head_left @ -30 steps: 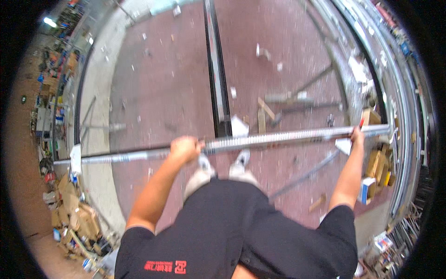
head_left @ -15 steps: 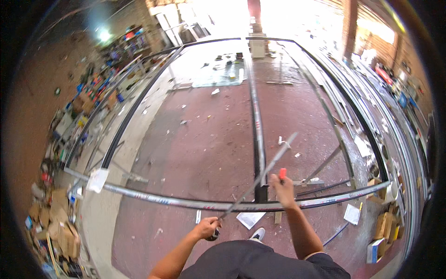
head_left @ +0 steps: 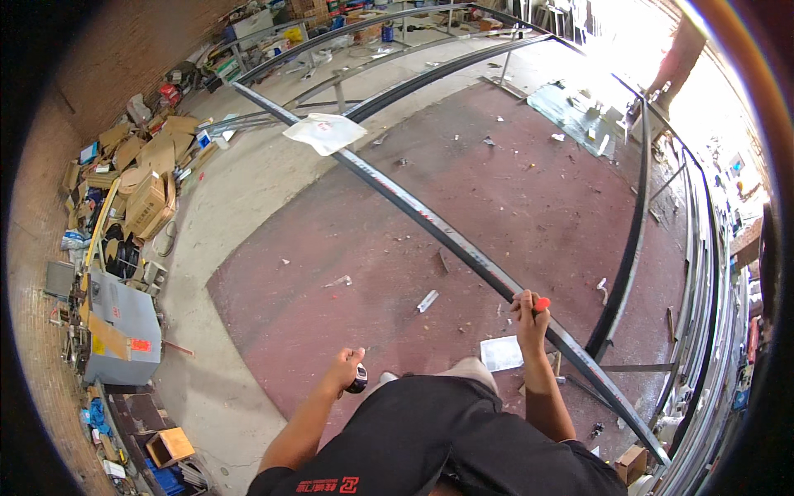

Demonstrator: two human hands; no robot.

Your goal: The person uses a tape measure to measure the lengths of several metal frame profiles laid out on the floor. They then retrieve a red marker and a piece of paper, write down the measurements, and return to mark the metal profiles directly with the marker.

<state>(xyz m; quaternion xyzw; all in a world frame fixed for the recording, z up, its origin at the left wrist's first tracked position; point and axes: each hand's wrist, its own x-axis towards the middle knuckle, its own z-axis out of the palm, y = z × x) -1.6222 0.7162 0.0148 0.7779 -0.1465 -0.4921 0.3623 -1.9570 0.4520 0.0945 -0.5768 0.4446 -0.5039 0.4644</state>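
Note:
My left hand (head_left: 341, 369) is closed around a dark, rounded tape measure (head_left: 357, 380), held low in front of my body. No blade shows out of it. My right hand (head_left: 529, 318) overlaps the near bar of a large metal frame (head_left: 430, 221); whether it touches the bar I cannot tell. Its fingers are closed on a small object with a bright red end (head_left: 541, 303), whose kind is mostly hidden by the hand. A white sheet (head_left: 325, 132) lies over the bar's left part.
Cardboard boxes (head_left: 149, 202) and a grey cabinet (head_left: 121, 326) stand along the left wall. A white paper (head_left: 501, 354) lies near my feet. Long metal profiles (head_left: 713, 273) run along the right side. A glass pane (head_left: 571, 116) lies at the far side.
My view has swung left. The long blade that reached out from the tape measure no longer shows. My right hand still holds the red-ended object and appears nearer the near bar.

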